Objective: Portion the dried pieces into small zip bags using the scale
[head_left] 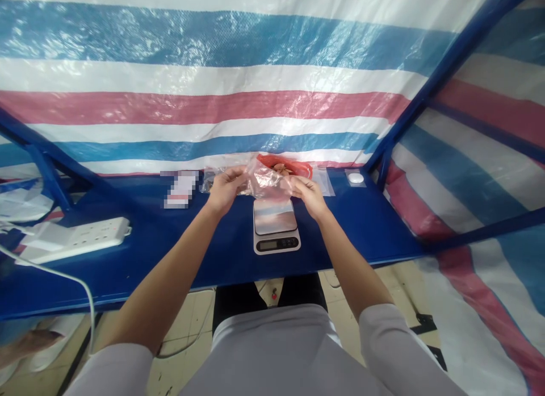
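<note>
We count two hands (267, 192), three clear plastic bags (268, 180), one red plastic bag (287, 163), one digital kitchen scale (276, 242), one white power strip (74, 240), one round white disc (355, 178), one pixelated packet (179, 188), one blue workbench (149, 259)

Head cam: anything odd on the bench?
One thing: a pixelated patch on the blue bench, left of the left hand, hides whatever lies there, so it can't be identified.
</note>
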`<state>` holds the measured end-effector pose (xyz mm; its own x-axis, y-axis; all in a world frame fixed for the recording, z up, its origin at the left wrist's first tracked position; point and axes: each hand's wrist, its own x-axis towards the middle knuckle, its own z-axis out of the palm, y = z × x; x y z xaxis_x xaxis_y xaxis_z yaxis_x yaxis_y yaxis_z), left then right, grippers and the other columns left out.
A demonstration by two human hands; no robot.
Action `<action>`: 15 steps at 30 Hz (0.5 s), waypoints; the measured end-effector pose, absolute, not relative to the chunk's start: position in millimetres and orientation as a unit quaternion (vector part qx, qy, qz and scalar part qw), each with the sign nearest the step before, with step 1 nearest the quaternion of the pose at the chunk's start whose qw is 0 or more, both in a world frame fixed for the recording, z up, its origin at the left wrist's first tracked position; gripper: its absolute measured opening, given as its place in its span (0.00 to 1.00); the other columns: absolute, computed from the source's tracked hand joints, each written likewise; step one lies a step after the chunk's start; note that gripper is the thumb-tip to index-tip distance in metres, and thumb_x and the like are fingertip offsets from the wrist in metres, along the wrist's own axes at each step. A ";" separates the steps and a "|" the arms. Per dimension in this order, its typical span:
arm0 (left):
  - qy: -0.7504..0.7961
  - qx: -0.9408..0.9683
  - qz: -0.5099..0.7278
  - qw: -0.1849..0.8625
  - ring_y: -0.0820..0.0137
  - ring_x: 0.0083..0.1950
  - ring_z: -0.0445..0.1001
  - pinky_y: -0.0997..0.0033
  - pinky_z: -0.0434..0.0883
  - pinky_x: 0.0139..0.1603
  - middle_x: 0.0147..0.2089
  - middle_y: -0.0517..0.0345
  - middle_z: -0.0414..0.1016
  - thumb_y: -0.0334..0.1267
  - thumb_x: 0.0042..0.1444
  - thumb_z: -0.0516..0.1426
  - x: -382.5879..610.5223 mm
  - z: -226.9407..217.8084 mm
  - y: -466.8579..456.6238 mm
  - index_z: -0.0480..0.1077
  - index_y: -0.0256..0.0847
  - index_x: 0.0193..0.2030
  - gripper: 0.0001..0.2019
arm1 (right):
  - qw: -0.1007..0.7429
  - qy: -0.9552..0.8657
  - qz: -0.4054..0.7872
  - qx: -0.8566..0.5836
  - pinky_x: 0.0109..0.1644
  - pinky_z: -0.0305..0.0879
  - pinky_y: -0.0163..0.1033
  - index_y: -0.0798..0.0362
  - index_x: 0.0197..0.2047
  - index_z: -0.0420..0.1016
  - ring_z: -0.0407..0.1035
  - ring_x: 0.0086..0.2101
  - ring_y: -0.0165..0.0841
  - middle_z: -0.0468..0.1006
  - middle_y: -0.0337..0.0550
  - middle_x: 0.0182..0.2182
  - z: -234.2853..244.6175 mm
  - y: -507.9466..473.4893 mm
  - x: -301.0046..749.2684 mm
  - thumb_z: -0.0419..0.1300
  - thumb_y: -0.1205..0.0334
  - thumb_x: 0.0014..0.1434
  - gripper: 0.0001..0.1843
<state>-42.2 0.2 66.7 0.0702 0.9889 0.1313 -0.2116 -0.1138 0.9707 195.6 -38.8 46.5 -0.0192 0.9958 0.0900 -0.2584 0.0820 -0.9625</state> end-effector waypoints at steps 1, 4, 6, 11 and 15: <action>0.401 0.526 0.548 0.513 0.73 0.33 0.74 0.72 0.73 0.37 0.36 0.57 0.80 0.46 0.40 0.73 -48.9 71.2 1.8 0.80 0.39 0.38 0.20 | 0.569 -0.463 0.551 -0.398 0.53 0.78 0.45 0.49 0.43 0.84 0.81 0.48 0.41 0.87 0.44 0.44 48.3 -37.8 193.1 0.72 0.38 0.50 0.25; 0.436 0.619 0.490 0.433 0.72 0.31 0.72 0.72 0.70 0.34 0.36 0.56 0.81 0.50 0.42 0.71 -69.1 86.5 6.6 0.81 0.38 0.43 0.23 | 0.552 -0.475 0.563 -0.390 0.54 0.78 0.46 0.50 0.44 0.84 0.82 0.47 0.40 0.87 0.47 0.45 58.0 -34.3 180.3 0.71 0.39 0.53 0.25; 0.452 0.678 0.436 0.383 0.70 0.32 0.73 0.71 0.70 0.34 0.37 0.53 0.82 0.54 0.47 0.68 -80.2 96.9 10.6 0.81 0.37 0.46 0.25 | 0.542 -0.480 0.565 -0.395 0.54 0.78 0.46 0.50 0.45 0.83 0.82 0.46 0.40 0.86 0.47 0.45 65.4 -31.0 168.9 0.70 0.40 0.55 0.24; 0.439 0.806 0.289 0.271 0.62 0.40 0.78 0.67 0.72 0.41 0.42 0.51 0.84 0.57 0.53 0.62 -90.4 114.6 23.4 0.83 0.40 0.44 0.23 | 0.518 -0.481 0.569 -0.420 0.43 0.81 0.40 0.50 0.46 0.82 0.82 0.42 0.38 0.86 0.45 0.42 72.2 -18.9 141.7 0.69 0.45 0.58 0.19; 0.402 0.853 0.219 0.249 0.63 0.39 0.78 0.68 0.73 0.42 0.40 0.53 0.84 0.55 0.57 0.58 -83.9 113.7 30.1 0.83 0.42 0.44 0.21 | 0.498 -0.500 0.558 -0.438 0.33 0.80 0.36 0.52 0.43 0.82 0.82 0.36 0.37 0.85 0.43 0.37 62.8 -13.2 132.7 0.72 0.50 0.55 0.17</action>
<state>-83.9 30.1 113.7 0.5801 0.7957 0.1740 0.5774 -0.5524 0.6013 132.7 -13.2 62.8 -0.1213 0.9926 0.0089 -0.1179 -0.0055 -0.9930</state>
